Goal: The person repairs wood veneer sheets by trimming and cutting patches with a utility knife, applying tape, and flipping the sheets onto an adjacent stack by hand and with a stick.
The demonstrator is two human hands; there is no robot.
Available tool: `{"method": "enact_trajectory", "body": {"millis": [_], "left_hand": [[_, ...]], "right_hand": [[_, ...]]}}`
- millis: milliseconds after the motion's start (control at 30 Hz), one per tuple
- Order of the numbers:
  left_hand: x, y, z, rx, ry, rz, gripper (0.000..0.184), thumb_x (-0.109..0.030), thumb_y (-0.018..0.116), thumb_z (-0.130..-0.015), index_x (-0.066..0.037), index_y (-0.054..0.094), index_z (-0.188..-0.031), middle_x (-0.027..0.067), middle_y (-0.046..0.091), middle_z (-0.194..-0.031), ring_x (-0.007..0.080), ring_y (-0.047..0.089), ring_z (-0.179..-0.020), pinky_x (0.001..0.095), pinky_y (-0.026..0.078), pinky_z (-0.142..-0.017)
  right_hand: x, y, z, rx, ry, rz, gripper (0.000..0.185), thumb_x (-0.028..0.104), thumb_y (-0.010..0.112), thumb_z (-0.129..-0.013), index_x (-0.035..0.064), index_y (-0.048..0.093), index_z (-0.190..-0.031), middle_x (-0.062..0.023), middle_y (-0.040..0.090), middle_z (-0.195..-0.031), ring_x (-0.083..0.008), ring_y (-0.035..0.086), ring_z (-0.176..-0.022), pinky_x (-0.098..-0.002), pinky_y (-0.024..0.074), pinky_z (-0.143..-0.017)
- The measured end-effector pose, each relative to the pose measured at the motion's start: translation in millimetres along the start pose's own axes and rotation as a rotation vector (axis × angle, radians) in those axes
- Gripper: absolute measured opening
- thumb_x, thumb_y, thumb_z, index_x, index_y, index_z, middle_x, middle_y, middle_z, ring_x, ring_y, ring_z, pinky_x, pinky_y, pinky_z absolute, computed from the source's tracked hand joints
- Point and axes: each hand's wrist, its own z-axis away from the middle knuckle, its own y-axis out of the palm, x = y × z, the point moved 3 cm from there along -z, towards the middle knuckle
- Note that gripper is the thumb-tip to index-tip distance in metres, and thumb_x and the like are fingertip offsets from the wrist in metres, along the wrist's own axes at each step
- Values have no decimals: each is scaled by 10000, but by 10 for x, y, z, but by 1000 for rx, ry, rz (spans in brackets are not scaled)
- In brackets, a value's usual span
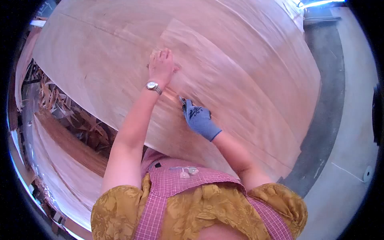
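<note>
tool (183,101), gripped in our right hand (198,118), could nick our unclenched left hand (161,67) at eleven o'clock if the sheet (200,52) shifts.

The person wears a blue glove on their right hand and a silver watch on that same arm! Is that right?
Not quite: the head view shows the silver watch on the left arm. The blue glove is on the right hand, just as you said.
</note>
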Motion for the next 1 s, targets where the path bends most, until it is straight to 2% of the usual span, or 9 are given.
{"method": "enact_trajectory", "body": {"millis": [167, 267, 433, 600, 667, 733, 800, 867, 1000], "left_hand": [[-631, -73, 46, 0, -54, -3, 575, -369, 579, -891, -80, 464, -1375, 111, 454, -1419, 332, 397, -1307, 482, 329, -1069], [-565, 88, 79, -195, -48, -29, 546, -345, 565, -885, -112, 479, -1371, 89, 474, -1394, 330, 400, -1299, 470, 304, -1081], [-527, 153, 99, -230, -30, -47, 545, -350, 572, -885, -160, 471, -1386, 49, 448, -1421, 298, 396, -1298, 459, 319, -1068], [-548, 145, 91, -219, -26, -65, 518, -356, 531, -913, -178, 455, -1394, 47, 448, -1421, 287, 401, -1298, 457, 350, -1052], [-584, 119, 93, -214, -31, -65, 554, -343, 570, -885, -171, 453, -1399, 42, 445, -1426, 291, 396, -1302, 464, 333, -1059], [-577, 107, 67, -213, -28, -67, 571, -330, 587, -871, -167, 452, -1401, 46, 441, -1430, 298, 392, -1306, 472, 321, -1065], [-534, 159, 58, -215, -16, -70, 567, -316, 584, -870, -167, 453, -1401, 57, 437, -1434, 308, 389, -1309, 482, 315, -1068], [-543, 113, 83, -199, -34, -33, 567, -305, 581, -867, -164, 451, -1401, 70, 437, -1432, 314, 387, -1309, 488, 313, -1068], [-582, 92, 102, -231, -46, 11, 568, -306, 585, -858, -121, 466, -1382, 95, 443, -1422, 333, 388, -1301, 518, 284, -1090]], "right_hand": [[-193, 125, -103, 5, -61, -23, 297, 268, 403, -981, 36, 477, -1151, -142, 669, -670, -301, 656, -513, -473, 463, -395], [-342, 0, 103, 27, -112, -11, 265, 243, 431, -946, 45, 495, -1111, -158, 679, -692, -316, 662, -536, -498, 476, -421], [-999, 182, 503, -98, -319, 44, 238, 262, 434, -963, 89, 529, -1095, -105, 613, -585, -281, 593, -446, -449, 402, -365], [-1790, -181, 881, -83, -465, -228, 193, 254, 444, -962, 140, 582, -1036, -115, 649, -716, -313, 648, -630, -458, 470, -515], [-2186, -207, 957, 147, -399, 38, 202, 274, 491, -937, 166, 618, -1051, -93, 666, -929, -298, 661, -693, -443, 500, -557], [-2585, -248, 1093, -46, -481, 19, 205, 274, 508, -931, 165, 638, -1045, -111, 654, -956, -303, 660, -755, -448, 505, -635], [-3003, -247, 1174, 379, -234, 207, 207, 268, 506, -934, 172, 647, -1050, -113, 642, -1000, -306, 645, -846, -444, 499, -707], [-3319, -404, 1352, 73, -264, 236, 201, 255, 505, -936, 181, 650, -1054, -106, 635, -984, -294, 623, -900, -438, 490, -737], [-3106, -684, 710, 57, -217, 322, 224, 258, 489, -958, 178, 634, -1108, -102, 644, -1049, -291, 626, -943, -438, 499, -737]]}}
